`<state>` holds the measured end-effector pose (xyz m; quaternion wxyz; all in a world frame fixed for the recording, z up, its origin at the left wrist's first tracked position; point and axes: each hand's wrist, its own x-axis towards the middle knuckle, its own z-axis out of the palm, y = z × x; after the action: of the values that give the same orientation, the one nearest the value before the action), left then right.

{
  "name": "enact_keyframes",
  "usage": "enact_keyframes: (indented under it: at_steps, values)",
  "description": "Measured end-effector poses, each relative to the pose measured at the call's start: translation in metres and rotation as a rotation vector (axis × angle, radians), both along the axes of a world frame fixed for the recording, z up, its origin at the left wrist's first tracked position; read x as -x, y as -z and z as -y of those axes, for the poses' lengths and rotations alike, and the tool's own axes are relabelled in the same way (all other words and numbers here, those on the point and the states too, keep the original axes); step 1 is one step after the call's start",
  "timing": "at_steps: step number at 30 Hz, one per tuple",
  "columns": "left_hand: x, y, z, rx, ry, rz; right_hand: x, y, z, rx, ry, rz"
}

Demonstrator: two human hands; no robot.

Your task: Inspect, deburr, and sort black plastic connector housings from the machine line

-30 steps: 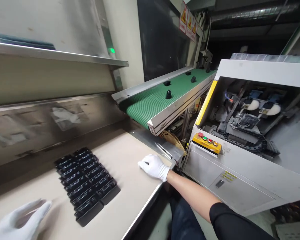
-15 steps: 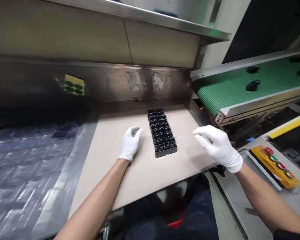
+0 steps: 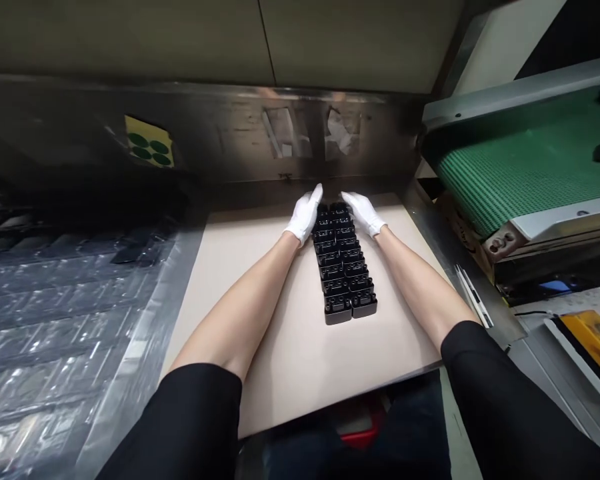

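Observation:
Two rows of small black plastic parts (image 3: 345, 267) lie in a long block on the beige board (image 3: 280, 347) before me. My left hand (image 3: 306, 212), in a white glove, lies flat against the far left side of the block, fingers stretched out. My right hand (image 3: 363, 211), also gloved, lies flat against the far right side. Both hands touch the far end of the block and hold nothing.
A green conveyor belt (image 3: 525, 167) ends at the right, with a black part on it at the frame's edge. Tweezers (image 3: 473, 293) lie at the board's right edge. Clear plastic-wrapped trays (image 3: 55, 320) fill the left. A steel back wall (image 3: 230, 133) carries a yellow sticker (image 3: 149, 143).
Both hands have reached forward from beside the near end of the block to its far end. My head has turned left and down, so the conveyor sits further right.

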<state>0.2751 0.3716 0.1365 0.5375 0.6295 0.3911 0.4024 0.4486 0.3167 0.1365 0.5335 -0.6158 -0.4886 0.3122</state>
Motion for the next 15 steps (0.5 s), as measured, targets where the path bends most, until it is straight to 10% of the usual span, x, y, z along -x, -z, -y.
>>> enact_keyframes:
  at_steps: [15]
  values:
    - [0.008,0.006,0.039,-0.071,0.035,0.016,0.001,0.014,0.030,-0.088,-0.139,0.188]
